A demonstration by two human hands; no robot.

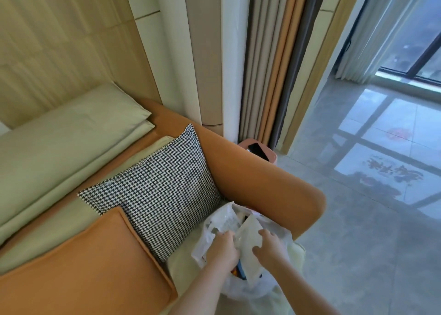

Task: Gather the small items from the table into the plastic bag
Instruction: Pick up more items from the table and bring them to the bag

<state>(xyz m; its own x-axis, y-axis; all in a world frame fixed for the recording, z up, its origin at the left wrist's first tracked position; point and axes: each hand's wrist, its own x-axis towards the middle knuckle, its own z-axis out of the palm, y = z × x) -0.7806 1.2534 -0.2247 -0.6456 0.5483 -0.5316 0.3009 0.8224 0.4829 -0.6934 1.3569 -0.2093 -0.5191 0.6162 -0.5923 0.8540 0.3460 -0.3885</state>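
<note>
We hold the thin translucent white plastic bag [241, 248] on the pale seat cushion in the corner of the orange sofa [260, 185], propped against the armrest so it stays upright. Our left hand [223, 249] pinches the bag's rim and our right hand [268, 244] grips a flat white packet [248, 233] at the mouth, probably to tuck it in. A black-and-white houndstooth cushion [162, 190] crowds the bag's left side. No table is in view.
</note>
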